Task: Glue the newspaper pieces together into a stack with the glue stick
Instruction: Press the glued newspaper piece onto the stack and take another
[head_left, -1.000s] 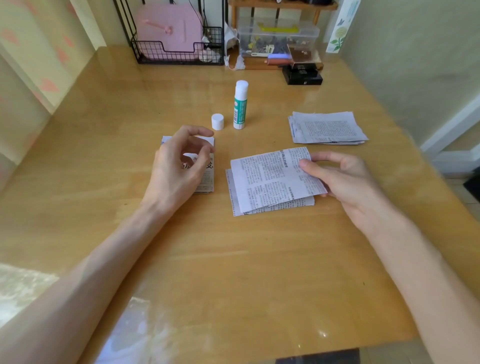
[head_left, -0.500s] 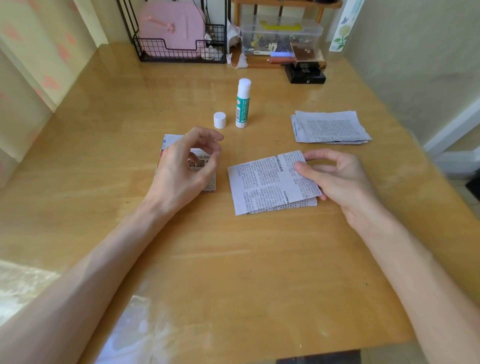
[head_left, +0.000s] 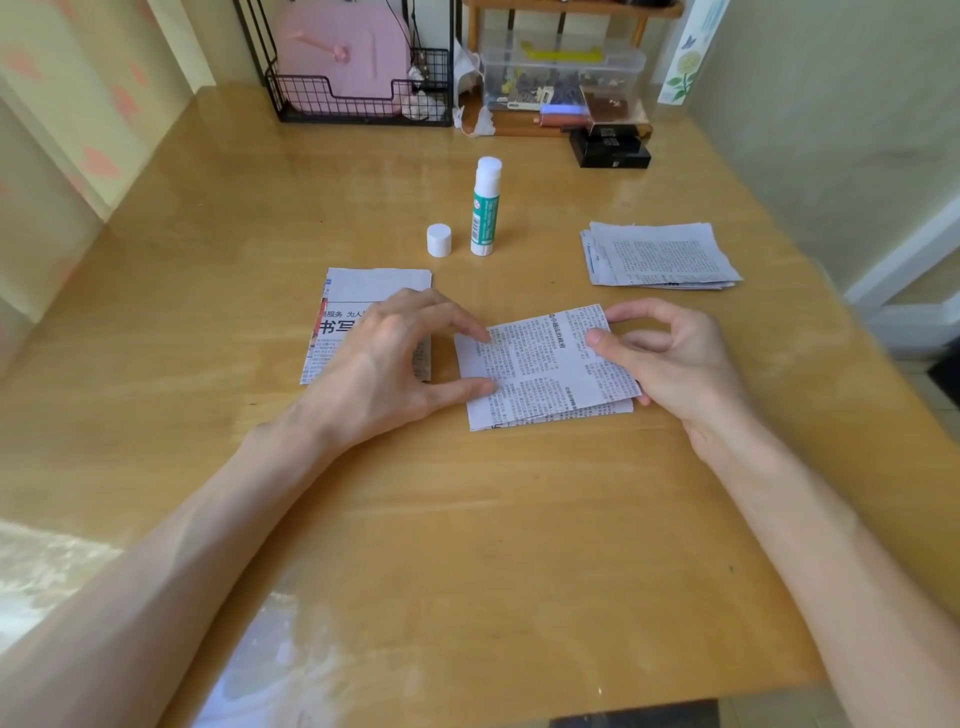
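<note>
In the middle of the table lies a small stack of newspaper pieces (head_left: 545, 374), its top piece slightly askew on the ones below. My right hand (head_left: 675, 358) pinches the right edge of that top piece, thumb on the print and fingers curled round the edge. My left hand (head_left: 379, 364) touches the piece's left edge with index fingertip and thumb. Behind the stack the glue stick (head_left: 487, 208) stands upright and uncapped, with its white cap (head_left: 439, 240) beside it on the left. A loose pile of newspaper pieces (head_left: 660, 254) lies at the right.
A separate newspaper piece with large headline characters (head_left: 363, 291) lies partly under my left hand. At the table's far edge stand a black wire rack with a pink item (head_left: 353, 98), a clear plastic box (head_left: 561, 73) and a black box (head_left: 610, 148). A wall runs along the right.
My left hand has moved right, from above the headline piece to the stack's left edge. The top piece, held by my right hand, now lies more squarely on the stack.
</note>
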